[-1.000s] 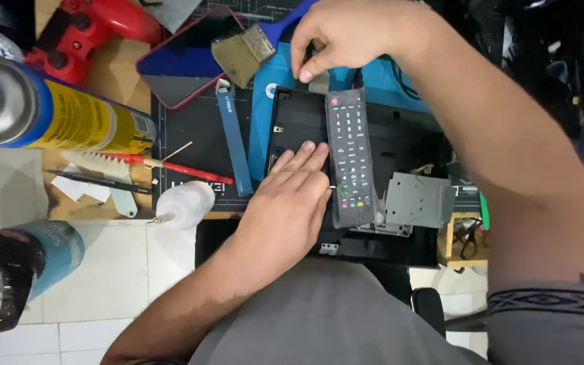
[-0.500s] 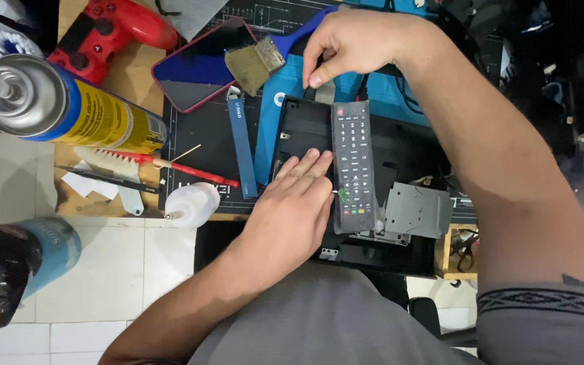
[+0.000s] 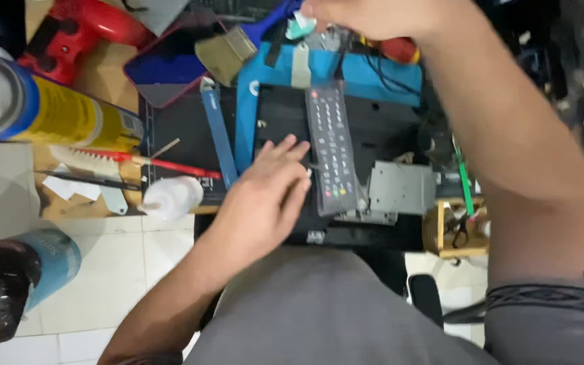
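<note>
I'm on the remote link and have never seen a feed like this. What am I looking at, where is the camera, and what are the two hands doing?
There is no machine here: a person works with two bare hands, and the one camera sits on their head, looking down over their lap at a cluttered bench.

The left hand lies flat beside a long black remote control, touching its edge. The remote rests on a dark flat device.

The right hand is at the top edge, fingers pinched on something small; the blur hides what.

Around them lie a yellow spray can, a red power tool, a paintbrush, a red-handled brush, a white bottle and a grey metal bracket.
</note>
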